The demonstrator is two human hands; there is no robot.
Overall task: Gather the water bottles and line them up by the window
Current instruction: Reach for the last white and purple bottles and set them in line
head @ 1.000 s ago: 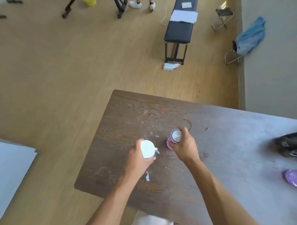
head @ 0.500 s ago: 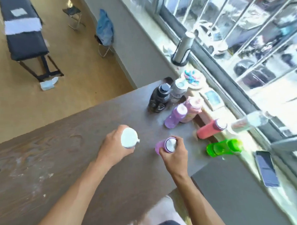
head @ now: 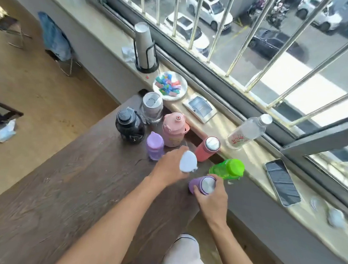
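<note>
My left hand (head: 168, 167) grips a white-lidded bottle (head: 188, 162) over the wooden table (head: 68, 187), close to the window end. My right hand (head: 212, 196) grips a purple bottle with a silver cap (head: 202, 184) at the table's corner. Bottles stand clustered near the sill: a black jug (head: 130, 125), a grey tumbler (head: 152, 107), a pink jug (head: 173, 129), a small lilac bottle (head: 155, 146), a coral flask (head: 207, 148) and a green bottle (head: 227, 169). A clear plastic bottle (head: 248, 132) stands on the window sill (head: 253, 162).
On the sill are a stack of paper cups in a black holder (head: 145, 48), a plate of coloured wrappers (head: 169, 86), a small white tray (head: 199, 108) and a phone (head: 282, 182). Window bars run behind. A folding stool with blue cloth (head: 54, 38) stands on the floor at left.
I have carried both bottles from the table's far end to the window end; both hands now sit close to the clustered bottles and the sill.
</note>
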